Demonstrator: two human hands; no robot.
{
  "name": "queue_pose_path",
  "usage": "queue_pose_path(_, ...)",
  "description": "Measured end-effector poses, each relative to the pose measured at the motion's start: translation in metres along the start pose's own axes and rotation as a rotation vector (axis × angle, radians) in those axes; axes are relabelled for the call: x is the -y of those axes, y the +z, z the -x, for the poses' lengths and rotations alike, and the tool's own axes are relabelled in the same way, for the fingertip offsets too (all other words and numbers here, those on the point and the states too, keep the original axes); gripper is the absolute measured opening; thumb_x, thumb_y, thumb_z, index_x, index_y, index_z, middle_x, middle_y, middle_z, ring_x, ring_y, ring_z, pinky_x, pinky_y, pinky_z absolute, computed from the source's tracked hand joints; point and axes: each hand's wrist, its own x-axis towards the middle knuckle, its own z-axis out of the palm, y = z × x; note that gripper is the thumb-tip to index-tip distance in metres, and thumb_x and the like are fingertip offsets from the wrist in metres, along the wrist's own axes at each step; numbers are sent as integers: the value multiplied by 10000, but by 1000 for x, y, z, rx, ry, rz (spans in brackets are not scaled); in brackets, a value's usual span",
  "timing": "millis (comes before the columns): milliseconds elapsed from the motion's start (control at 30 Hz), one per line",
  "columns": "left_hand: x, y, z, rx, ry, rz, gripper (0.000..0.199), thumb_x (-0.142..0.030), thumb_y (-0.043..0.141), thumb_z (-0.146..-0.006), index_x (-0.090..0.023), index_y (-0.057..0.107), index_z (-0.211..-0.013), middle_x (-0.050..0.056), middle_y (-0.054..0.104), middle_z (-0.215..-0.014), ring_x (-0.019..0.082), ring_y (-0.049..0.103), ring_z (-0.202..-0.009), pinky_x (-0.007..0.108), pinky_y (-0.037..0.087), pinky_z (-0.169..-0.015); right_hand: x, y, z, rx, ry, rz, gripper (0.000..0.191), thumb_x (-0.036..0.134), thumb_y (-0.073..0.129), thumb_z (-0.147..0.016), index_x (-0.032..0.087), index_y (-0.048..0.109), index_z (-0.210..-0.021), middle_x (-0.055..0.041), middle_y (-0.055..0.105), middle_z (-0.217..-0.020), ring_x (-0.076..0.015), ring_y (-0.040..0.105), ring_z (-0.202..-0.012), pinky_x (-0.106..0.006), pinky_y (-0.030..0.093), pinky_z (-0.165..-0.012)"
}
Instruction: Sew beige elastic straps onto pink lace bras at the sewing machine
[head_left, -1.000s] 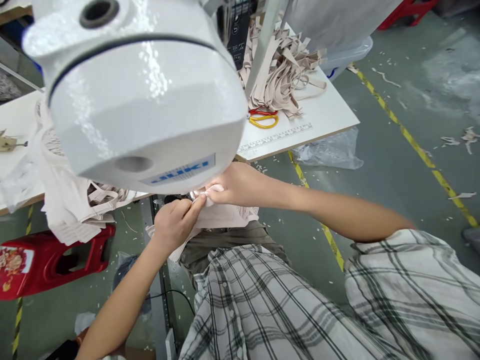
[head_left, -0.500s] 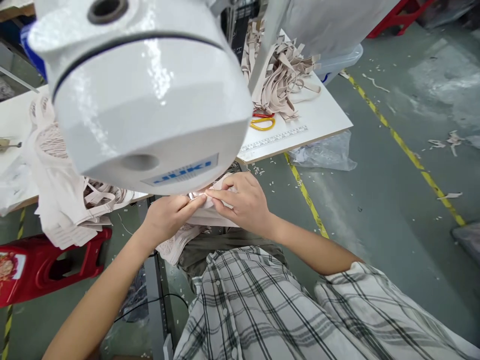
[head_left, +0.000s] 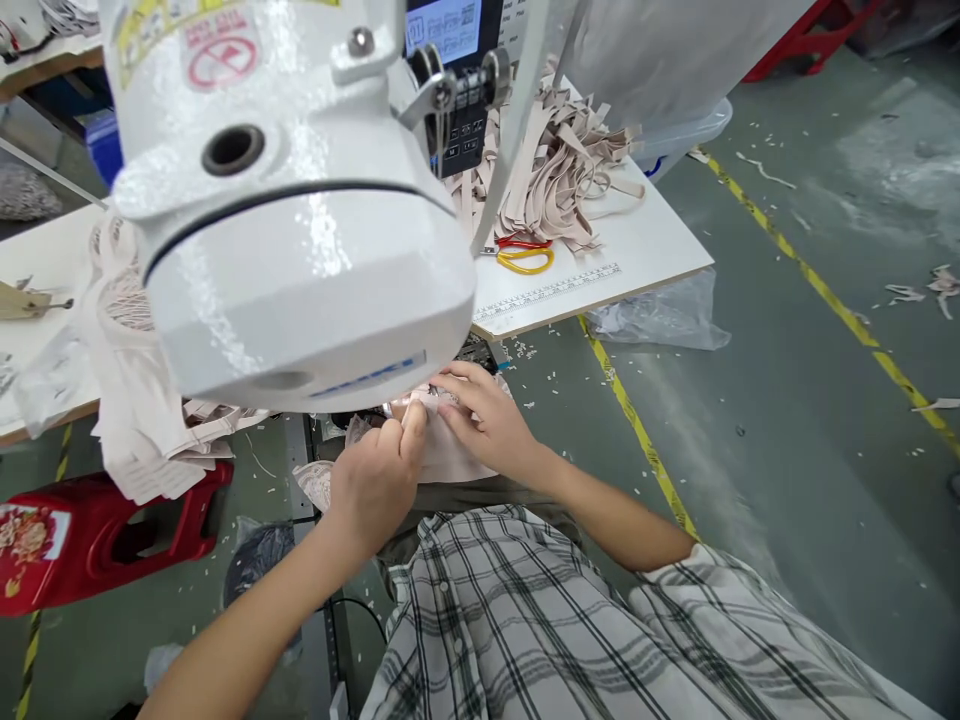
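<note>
Cloth [head_left: 454,452]: pale pink, thin, soft, looks like a garment piece. Bunched and creased at the top edge, under the sewing machine's [head_left: 315,290] head; smoother below, hanging over the person's lap. Left hand [head_left: 379,475] pinches the top edge; right hand [head_left: 484,415] lies on it just beside, fingers extended. Lacy patterned part [head_left: 315,484] sticks out left of the left hand; join to the rest hidden. Far top edge hidden by the machine head.
</note>
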Motion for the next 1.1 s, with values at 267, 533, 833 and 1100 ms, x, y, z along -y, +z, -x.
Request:
queue_pose_path(267, -7, -8, -13, 106, -166, 117, 347, -96, 396, -951, -128, 609, -1222, 16, 524, -603, 145, 524, -513, 320, 198, -426, 2, -23, -48, 106, 0, 76, 253, 198, 602, -848, 234, 744, -1055, -62, 659, -1091, -196, 619, -951, -298, 530, -734)
queue_pose_path(533, -9, -8, -18, 79, -195, 103, 237, -89, 421, -935, -149, 636, -1017, 2, 496, -557, 134, 477, -463, 300, 189, -424, 5, -26, -75, 259, 44, -106, 298, 200, 569, -792, 180, 756, -1024, -69, 659, -1309, -235, 653, -1121, -360, 562, -909)
queue_pose_path(833, -10, -5, -16, 16, -188, 69, 207, -101, 456, -934, -172, 627, -1028, -4, 500, -547, 143, 493, -475, 308, 186, -434, 0, -26, -75, 263, 35, -123, 305, 211, 603, -800, 235, 755, -1064, -42, 660, -1350, -263, 626, -1243, -441, 579, -979)
queue_pose_path(1100, -9, -6, -17, 19, -192, 93, 215, -122, 454, -951, -174, 639, -1047, 4, 520, -552, 152, 499, -479, 312, 192, -428, 0, -27, -76, 279, 25, -102, 326, 215, 588, -804, 233, 758, -1082, -48, 662, -1346, -257, 644, -1195, -426, 578, -953)
